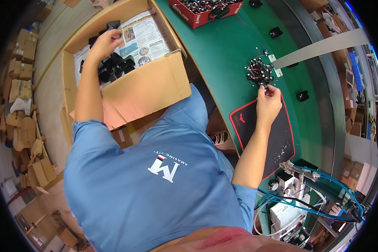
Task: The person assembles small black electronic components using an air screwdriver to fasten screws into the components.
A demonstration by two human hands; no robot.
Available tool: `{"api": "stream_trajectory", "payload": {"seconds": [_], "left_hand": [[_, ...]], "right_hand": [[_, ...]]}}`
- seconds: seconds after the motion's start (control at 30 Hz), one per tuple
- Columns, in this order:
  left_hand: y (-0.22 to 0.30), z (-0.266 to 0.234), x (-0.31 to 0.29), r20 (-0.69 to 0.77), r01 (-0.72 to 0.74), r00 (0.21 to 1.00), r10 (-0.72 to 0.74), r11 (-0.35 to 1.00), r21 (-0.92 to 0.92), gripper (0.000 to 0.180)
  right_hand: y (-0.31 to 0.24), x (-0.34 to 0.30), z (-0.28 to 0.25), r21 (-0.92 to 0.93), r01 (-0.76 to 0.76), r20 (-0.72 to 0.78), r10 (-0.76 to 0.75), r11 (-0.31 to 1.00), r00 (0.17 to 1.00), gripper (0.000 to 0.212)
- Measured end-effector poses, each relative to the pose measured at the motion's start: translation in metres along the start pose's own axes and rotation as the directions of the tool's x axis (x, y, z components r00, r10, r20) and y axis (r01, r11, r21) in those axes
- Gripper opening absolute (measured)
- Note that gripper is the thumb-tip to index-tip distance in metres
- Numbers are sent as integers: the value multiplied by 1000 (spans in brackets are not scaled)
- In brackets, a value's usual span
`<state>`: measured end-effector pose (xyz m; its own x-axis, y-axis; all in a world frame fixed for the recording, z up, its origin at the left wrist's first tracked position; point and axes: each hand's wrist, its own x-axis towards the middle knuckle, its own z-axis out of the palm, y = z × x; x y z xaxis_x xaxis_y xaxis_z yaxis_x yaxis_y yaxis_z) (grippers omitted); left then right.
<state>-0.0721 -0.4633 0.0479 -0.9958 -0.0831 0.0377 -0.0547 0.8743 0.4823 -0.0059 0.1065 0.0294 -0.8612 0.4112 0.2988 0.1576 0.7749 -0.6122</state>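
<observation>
My left hand (107, 42) is inside a large cardboard box (147, 90), over its newspaper lining (145, 35). Its fingers are curled beside black plastic parts (115, 65); whatever they hold is hidden. At the green table (214, 46), the fingertips of my right hand (269, 101) are pinched together at the near edge of a tangled pile of small black parts with thin wires and white ends (259, 71). The exact piece between those fingers is too small to make out. Beneath my right wrist lies a black mat with a red border (256, 126).
A red box (203, 12) full of wired parts stands at the table's far end. Several black parts (302, 96) sit along the right side. A grey strip (323, 48) crosses above the table. A machine with blue tubes (290, 201) is at the near right. Tiny white bits (283, 151) dot the mat.
</observation>
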Motion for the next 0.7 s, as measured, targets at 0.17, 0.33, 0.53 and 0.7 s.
{"api": "stream_trajectory", "payload": {"seconds": [0.17,0.33,0.53,0.7], "left_hand": [[22,23,-2,322,-111,944,70,988,111,50],[30,41,-22,355,-88,933,-61,916,390,53],[-4,57,-4,489,3,871,-37,998,69,49],[-9,43,-7,341,4,940,7,999,-32,44]], "right_hand": [[-4,-12,-11,-149,106,-83,-119,983,989,22],[-2,-36,-23,-362,321,-84,-374,875,924,27],[13,-95,-48,-59,137,17,-136,989,991,29],[22,-132,-69,-37,-32,36,33,999,999,27]]}}
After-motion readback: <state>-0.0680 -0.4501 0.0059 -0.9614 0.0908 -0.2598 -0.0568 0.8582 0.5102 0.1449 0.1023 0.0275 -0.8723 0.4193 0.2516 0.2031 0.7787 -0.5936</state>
